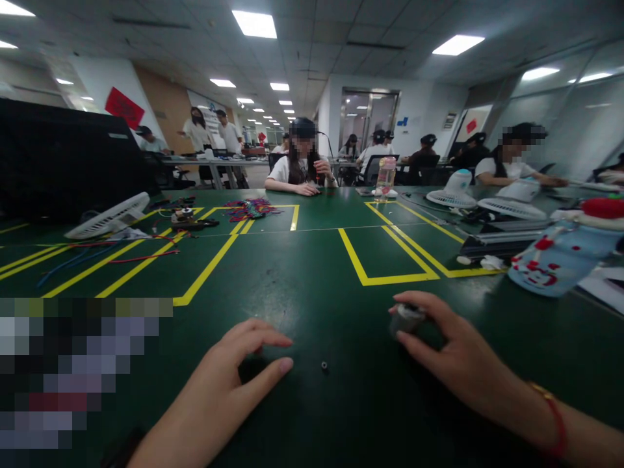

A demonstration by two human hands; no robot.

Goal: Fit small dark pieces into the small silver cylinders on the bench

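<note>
Between the thumb and fingers of my right hand [451, 341] is a small grey metal cylinder [407, 320], at or just above the green table. My left hand [244, 374] is at the lower middle, its thumb and index finger apart and nothing between them. A tiny dark ring-shaped part [324, 366] lies on the table between my hands, nearer to the left fingertips, and neither hand touches it.
The green table [302, 273] bears yellow tape lines. Tangled wires [251, 209] and a white fan grille [110, 216] lie at the back left. A blue bottle [560, 253], black profiles [502, 242] and fan parts are at right. A person [302, 166] sits opposite.
</note>
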